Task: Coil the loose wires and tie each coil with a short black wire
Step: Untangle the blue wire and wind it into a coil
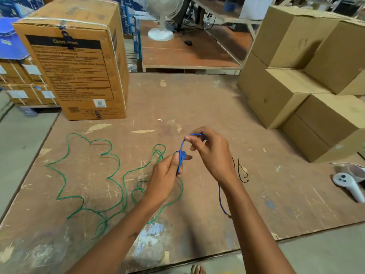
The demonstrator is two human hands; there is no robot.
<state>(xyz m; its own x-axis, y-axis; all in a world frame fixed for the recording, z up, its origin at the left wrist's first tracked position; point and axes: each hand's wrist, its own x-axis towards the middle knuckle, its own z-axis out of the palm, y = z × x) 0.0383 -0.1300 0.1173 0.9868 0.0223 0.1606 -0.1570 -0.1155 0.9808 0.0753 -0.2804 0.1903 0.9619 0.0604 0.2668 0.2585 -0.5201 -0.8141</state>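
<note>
Head view: left hand (166,171) clamped round a small blue coil (181,158) above the board (197,107); right hand (209,149) pinching the blue wire's loop up from it. Tail hanging under the right wrist, probably the same wire. Green wire (87,175) sprawled left, black ties (242,171) right. Risks: coil springing loose on a slack grip; tail snagging.

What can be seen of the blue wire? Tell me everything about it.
The blue wire is thin, flexible and plastic-coated by its look. Most of it is gathered into a small tight coil held above the wooden table, gripped in the left hand. One strand rises from the coil and loops over into the pinching fingers of the right hand. A loose tail hangs below the right wrist and trails down toward the table. No tie is visible on the coil.
</note>
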